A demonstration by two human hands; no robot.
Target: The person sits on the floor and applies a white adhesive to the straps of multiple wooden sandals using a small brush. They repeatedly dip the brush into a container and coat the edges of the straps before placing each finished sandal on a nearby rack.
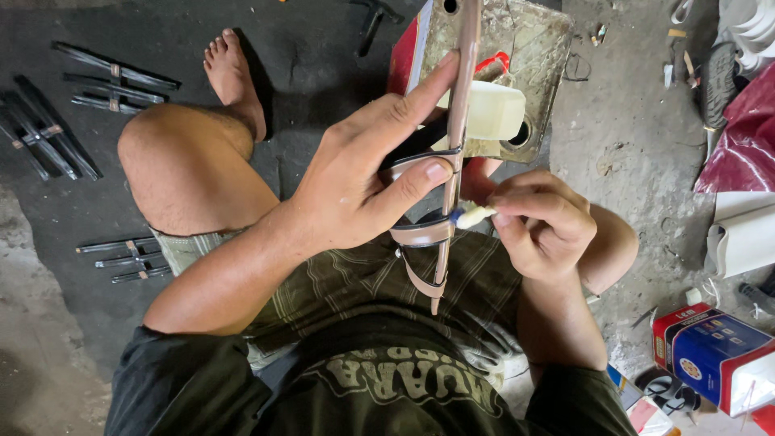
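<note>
Red-blue carton (pixel 710 355) — lower right

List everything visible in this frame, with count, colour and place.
strap piece: one, tan, centre, held upright
small brush: one, whitish tip, touching the strap piece
plastic container: one, cream, on the board
work board: one, stained, top centre
strap bundles: several, black, floor at left
carton: one, red and blue, lower right
white sheet: one, right edge
left hand: grip on the strap piece
right hand: holding the small brush
</note>
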